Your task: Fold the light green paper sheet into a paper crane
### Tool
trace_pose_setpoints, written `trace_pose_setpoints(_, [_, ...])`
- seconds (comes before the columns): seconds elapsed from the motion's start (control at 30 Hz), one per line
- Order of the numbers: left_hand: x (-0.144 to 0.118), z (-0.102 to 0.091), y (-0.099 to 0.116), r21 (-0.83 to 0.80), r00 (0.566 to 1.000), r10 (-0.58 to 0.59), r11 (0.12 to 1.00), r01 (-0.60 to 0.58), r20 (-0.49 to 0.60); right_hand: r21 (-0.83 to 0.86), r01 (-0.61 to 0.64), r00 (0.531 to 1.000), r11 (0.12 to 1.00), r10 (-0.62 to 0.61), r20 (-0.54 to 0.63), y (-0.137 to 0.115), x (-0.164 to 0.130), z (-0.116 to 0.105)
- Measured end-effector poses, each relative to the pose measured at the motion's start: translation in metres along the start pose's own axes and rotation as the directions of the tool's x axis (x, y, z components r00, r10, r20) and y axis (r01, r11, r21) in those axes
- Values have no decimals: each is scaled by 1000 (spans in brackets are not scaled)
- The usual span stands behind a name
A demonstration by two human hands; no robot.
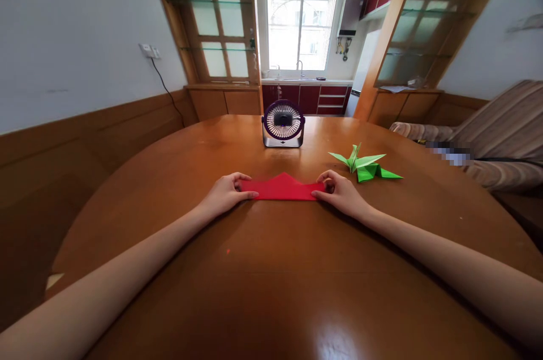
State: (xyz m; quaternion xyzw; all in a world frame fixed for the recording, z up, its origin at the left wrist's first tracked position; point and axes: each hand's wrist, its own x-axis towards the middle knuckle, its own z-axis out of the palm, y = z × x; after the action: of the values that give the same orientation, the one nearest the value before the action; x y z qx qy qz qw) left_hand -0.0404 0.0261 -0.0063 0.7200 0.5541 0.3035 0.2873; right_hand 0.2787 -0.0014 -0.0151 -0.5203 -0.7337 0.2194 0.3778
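Observation:
A folded sheet of red paper [283,187] lies across the middle of the wooden table, long and low, with a pointed peak at the centre of its far edge. My left hand [227,193] pinches its left end, thumb on top near the close edge and fingers at the far side. At the right end, my right hand [339,193] grips the paper in the same way, thumb inward. Just beyond my right hand sits a green origami crane [367,165] with its wings spread.
A small dark desk fan [283,122] stands upright beyond the red paper on the brown table [271,281]. To the right is a striped sofa [500,122]. Glass-fronted cabinets [220,21] and a kitchen window [302,26] are at the back. A plugged-in cord [163,83] hangs on the left wall.

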Motion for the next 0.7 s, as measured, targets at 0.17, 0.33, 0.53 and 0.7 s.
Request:
trace_pose_setpoints(0.17, [0,-5,-2,34,1000,25,999,-25,-8,-37,35,999,999,-34,19,-4,-2,-1])
trace_pose_setpoints(0.33, [3,-14,-9,50,999,35,998,-36,23,-72,79,996,994,-75,57,-5,-3,-1])
trace_pose_setpoints(0.53, [1,-25,-7,243,968,252,938,-246,4,-95,85,995,992,-78,68,-6,-3,-2])
trace_pose_setpoints(0.7, [-18,4,23,438,757,622,633,-638,203,-91,79,995,993,-72,71,-6,-3,-2])
